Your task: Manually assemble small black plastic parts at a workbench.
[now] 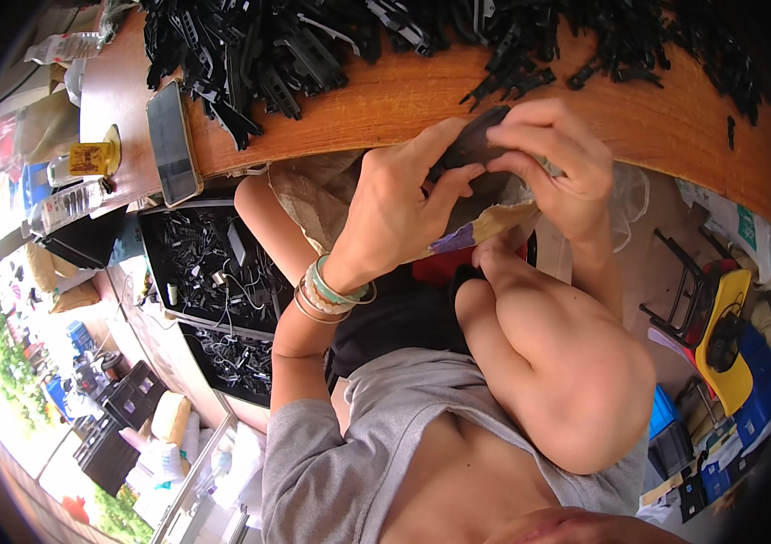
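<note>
Just off the table's near edge, above my lap, my left hand (394, 204) grips a flat black plastic part (473, 143) between thumb and fingers. My right hand (559, 161) closes on the part's right end, thumb below and fingertips above. Its finer shape is partly covered by my fingers. Beneath both hands an open sack (299, 195) lies across my lap. A large heap of black plastic parts (286, 68) covers the far side of the wooden table (376, 113).
A phone (172, 143) lies at the table's left, near a yellow tape roll (95, 158). Black trays (159, 263) of small dark parts stand low at the left. One loose part (731, 132) rests at the table's right. A yellow chair (728, 344) stands at the right.
</note>
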Demonstrator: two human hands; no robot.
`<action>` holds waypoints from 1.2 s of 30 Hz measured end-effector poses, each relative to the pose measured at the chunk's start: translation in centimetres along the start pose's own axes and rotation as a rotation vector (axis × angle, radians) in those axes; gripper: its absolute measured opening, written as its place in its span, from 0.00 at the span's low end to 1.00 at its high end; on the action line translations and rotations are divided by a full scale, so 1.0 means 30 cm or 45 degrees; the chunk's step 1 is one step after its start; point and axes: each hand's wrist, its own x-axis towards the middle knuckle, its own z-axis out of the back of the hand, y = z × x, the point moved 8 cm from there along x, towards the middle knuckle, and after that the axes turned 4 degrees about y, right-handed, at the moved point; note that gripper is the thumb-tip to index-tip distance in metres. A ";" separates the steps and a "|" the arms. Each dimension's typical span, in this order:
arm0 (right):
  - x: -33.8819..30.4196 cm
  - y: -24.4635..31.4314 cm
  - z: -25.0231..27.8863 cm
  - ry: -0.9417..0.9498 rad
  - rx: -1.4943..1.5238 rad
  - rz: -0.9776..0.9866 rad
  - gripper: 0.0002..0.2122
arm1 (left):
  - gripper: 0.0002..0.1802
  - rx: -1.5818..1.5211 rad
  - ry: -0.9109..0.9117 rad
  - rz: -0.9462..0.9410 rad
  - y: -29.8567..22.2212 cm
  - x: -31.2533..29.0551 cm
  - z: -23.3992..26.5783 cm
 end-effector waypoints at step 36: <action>0.002 -0.142 0.050 0.158 -0.838 -0.216 0.09 | 0.18 0.828 -0.587 0.004 0.084 0.262 0.240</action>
